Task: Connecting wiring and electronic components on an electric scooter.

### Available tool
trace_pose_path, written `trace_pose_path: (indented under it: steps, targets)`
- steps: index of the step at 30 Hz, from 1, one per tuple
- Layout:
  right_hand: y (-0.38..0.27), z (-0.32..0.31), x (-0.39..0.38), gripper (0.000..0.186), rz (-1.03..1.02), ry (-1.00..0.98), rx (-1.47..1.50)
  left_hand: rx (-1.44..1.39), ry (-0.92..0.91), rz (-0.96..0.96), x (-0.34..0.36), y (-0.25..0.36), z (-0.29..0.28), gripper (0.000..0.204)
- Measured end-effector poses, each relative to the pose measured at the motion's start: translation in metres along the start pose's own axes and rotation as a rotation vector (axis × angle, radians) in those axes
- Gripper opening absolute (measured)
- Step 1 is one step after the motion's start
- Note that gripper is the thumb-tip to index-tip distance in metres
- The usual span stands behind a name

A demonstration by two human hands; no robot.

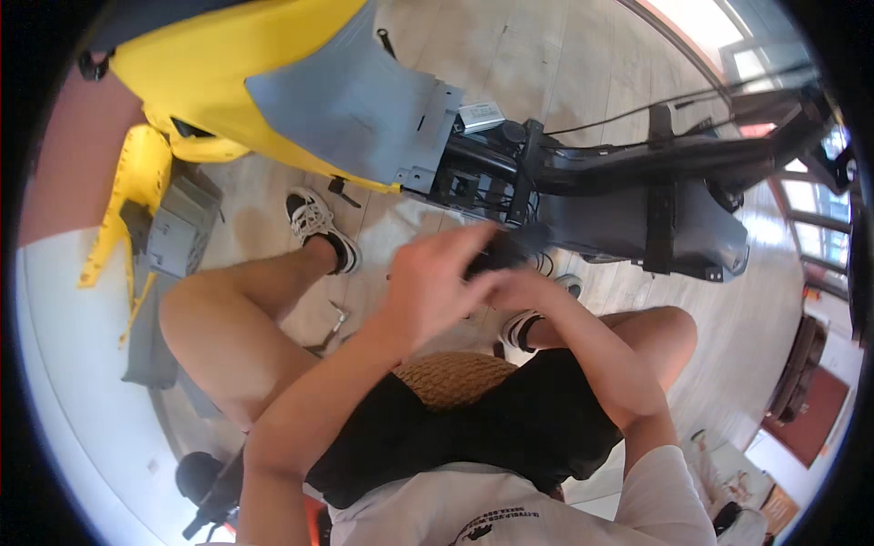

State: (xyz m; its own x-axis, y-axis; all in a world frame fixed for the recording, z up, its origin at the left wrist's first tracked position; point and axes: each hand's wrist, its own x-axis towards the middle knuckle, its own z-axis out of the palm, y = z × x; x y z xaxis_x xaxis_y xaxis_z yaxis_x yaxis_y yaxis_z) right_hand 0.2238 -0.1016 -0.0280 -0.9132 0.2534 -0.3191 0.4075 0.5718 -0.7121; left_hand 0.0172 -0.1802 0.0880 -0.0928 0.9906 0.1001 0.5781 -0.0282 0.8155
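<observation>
My left hand (435, 280) and my right hand (526, 289) meet in front of me, below the exposed frame of a partly stripped scooter. Between them is a small black object (489, 256), its kind blurred by motion; the fingers of both hands curl around it. The scooter lies across the far side, with yellow body panels (214, 64), a grey panel (350, 100) and a dark frame tube (492, 159). Thin black cables (544, 264) hang close to my right hand. A silver box (481, 116) sits beside the frame.
A detached yellow panel (127, 196) leans at the left beside a grey box (177, 232). On the floor between my feet lies a small metal tool (340, 316). A woven stool seat (455, 378) shows between my thighs. A black strap (659, 227) crosses the scooter's right part.
</observation>
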Motion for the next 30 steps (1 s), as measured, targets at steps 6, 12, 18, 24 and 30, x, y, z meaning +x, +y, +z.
trace_pose_path:
  steps: [6, 12, 18, 24, 30]
  targets:
    - [-0.006, 0.002, 0.018, 0.023, 0.487, 0.141, 0.524, 0.19, -0.098, 0.53, -0.014, 0.051, 0.02, 0.027]
    - [-0.033, -0.05, 0.013, 0.023, 0.502, 0.362, 0.458, 0.281, -0.129, 0.545, -0.024, 0.047, -0.005, 0.023]
    - [-0.05, -0.047, -0.004, 0.026, 0.445, 0.434, 0.04, 0.116, -0.032, 0.136, 0.054, -0.004, -0.049, 0.041]
    - [-0.06, -0.038, 0.029, 0.03, 0.371, 0.421, -0.147, 0.338, -0.395, -0.009, 0.15, -0.05, -0.05, 0.052]
    - [-0.03, 0.004, 0.071, 0.023, 0.396, 0.437, -0.1, 0.552, -0.803, 0.408, 0.188, -0.039, 0.024, 0.047]
